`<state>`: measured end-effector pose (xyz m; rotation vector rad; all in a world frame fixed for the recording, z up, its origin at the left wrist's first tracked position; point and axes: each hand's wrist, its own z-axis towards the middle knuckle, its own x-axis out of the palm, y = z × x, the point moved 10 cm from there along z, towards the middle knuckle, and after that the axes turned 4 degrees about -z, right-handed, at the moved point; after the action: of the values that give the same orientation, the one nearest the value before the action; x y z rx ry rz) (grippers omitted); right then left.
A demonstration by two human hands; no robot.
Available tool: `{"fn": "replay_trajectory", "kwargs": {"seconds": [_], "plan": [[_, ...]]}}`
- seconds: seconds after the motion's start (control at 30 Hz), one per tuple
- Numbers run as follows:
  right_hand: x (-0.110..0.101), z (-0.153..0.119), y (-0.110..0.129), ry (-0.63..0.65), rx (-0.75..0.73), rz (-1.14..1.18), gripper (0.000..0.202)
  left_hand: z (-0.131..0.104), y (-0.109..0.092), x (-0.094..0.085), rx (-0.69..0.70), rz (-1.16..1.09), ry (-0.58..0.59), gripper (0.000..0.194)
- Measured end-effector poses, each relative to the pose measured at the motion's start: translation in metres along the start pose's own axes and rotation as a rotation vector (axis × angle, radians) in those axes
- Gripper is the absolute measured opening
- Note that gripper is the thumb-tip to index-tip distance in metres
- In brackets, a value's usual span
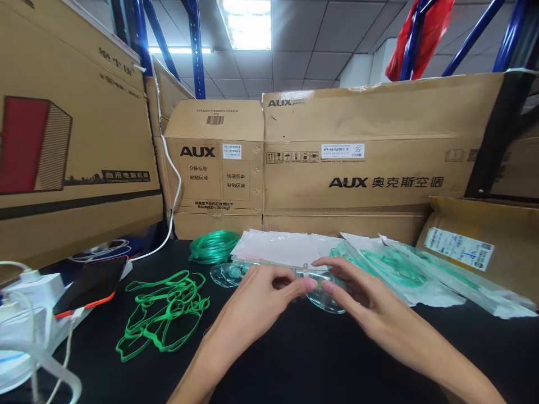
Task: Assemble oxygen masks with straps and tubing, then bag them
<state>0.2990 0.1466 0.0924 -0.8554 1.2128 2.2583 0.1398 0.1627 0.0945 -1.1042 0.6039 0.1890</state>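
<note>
A clear plastic oxygen mask [327, 303] is between my two hands, above the black table. My left hand [269, 285] pinches its left side, thumb and fingers closed. My right hand [357, 287] grips the other side, with the thumb near the left thumb and the index finger curled over the top. A small strip [306, 269], perhaps the nose clip, shows at the mask's upper edge. Other clear masks [227, 275] lie just behind my left hand. To the left rests a tangle of green elastic straps [164, 314].
Coiled green tubing [214, 246] sits behind, beside white paper pouches [273, 247]. Bagged green tubing sets [396, 266] lie at the right. A phone [95, 283] and a power strip with cables [31, 320] occupy the left. Cardboard boxes [370, 134] wall the table's back.
</note>
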Motion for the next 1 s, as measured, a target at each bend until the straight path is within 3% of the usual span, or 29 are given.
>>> {"fn": "replay_trajectory", "kwargs": {"seconds": [0.2, 0.8, 1.0], "plan": [[-0.004, -0.001, 0.017, -0.109, -0.091, -0.011, 0.045, 0.003, -0.012, 0.005, 0.071, -0.232, 0.022, 0.042], [-0.006, 0.001, 0.037, -0.174, -0.172, 0.037, 0.024, 0.004, -0.011, 0.015, 0.010, -0.554, 0.073, 0.036], [-0.009, -0.001, 0.038, -0.173, -0.188, 0.004, 0.028, 0.006, -0.006, 0.020, -0.040, -0.657, 0.065, 0.039]]}}
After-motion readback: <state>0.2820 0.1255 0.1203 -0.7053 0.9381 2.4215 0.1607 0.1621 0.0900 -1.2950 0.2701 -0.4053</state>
